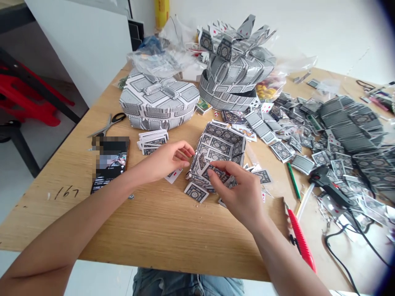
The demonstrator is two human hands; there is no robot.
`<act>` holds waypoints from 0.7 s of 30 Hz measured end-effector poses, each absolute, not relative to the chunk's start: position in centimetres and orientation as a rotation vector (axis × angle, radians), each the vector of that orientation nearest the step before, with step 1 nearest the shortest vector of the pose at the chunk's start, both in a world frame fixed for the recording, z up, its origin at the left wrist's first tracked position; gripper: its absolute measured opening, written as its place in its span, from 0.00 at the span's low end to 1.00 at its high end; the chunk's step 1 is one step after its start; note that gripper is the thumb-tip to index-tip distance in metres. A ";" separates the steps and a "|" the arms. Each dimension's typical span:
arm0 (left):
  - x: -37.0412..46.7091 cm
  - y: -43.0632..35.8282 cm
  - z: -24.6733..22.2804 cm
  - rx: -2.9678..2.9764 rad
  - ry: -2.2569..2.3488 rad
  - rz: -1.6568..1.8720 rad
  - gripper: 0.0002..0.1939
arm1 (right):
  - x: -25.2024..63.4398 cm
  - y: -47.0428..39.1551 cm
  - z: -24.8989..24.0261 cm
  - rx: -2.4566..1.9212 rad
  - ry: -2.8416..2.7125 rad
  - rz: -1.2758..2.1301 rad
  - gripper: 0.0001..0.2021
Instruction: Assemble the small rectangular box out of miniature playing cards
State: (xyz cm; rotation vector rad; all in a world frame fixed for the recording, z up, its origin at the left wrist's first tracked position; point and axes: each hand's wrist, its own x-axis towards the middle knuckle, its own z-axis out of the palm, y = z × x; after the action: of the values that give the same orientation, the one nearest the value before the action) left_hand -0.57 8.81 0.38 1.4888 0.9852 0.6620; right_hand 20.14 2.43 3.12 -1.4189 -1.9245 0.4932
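Card box (217, 144) sat at centre frame — our left hand (168, 160) loosely open by its left rim, our right hand (243, 193) pinched narrow above it, grip unclear — and light fingertips best suited its thin walls.

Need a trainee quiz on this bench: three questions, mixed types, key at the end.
1. True or false: the left hand and right hand are both at the open playing-card box.
2. Fill in: just beyond the smartphone lie the ____.
3. What colour is the utility knife's handle?
A) green
B) red
C) yellow

Key: 1 true; 2 scissors; 3 B
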 end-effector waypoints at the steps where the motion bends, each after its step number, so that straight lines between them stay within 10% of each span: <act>1: -0.6 8.8 0.3 1.478 0.975 0.648 0.12 | 20.1 2.5 3.1 -1.424 -1.921 0.498 0.06; 21: -0.5 8.7 0.9 1.460 0.955 0.493 0.18 | 19.3 4.3 3.9 -1.422 -2.168 0.535 0.07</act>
State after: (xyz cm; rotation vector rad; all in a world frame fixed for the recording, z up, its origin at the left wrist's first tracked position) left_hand -0.50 8.69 0.87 1.4603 0.9553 0.4933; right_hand 19.26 4.27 3.88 -1.4216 -2.1679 0.5345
